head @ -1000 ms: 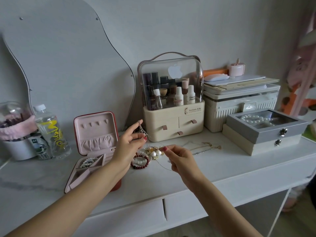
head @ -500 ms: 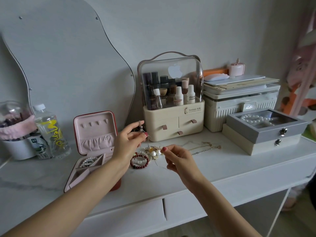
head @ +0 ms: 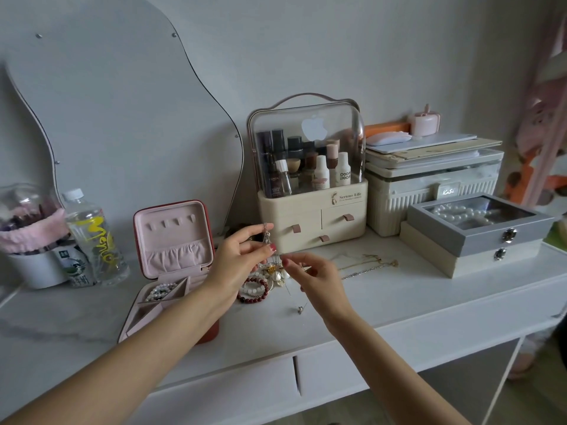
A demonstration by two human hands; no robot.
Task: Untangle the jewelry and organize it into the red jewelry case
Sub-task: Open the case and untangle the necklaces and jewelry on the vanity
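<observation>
Closer now, both hands pinch a thin chain over the white dresser.

We see the red square jewelry case w/ pink lining standing open on the white top, lid upright, a pearl piece in its rear tray compartment. Right of it lies the tangled jewelry heap: dark red bead bracelet, white pearl beads, gold bits. A thin silver chain hangs above the heap, its small pendant low by the front. Two more thin chains, gold & silver, lie farther right.
</observation>
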